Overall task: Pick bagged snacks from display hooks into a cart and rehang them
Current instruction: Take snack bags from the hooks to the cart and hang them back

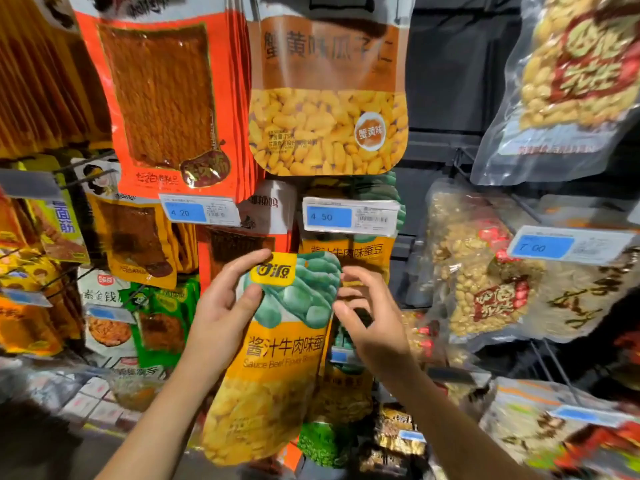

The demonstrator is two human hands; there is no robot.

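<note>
A yellow and green bag of sauce beef flavour broad beans (277,348) hangs tilted in front of the display. My left hand (225,306) grips its upper left corner, thumb on the front and fingers behind the top edge. My right hand (370,320) is at the bag's upper right edge with its fingers curled; whether they pinch the bag is unclear. Behind it more bags of the same kind (360,252) hang on a hook under the 4.50 price tag (349,216).
Above hangs a bag of yellow seed kernels (329,98) and an orange bag of spicy strips (162,98) over a 4.20 price tag (201,211). Clear nut bags (571,81) and a 7.00 price tag (568,245) fill the right. More snack bags crowd the left and below.
</note>
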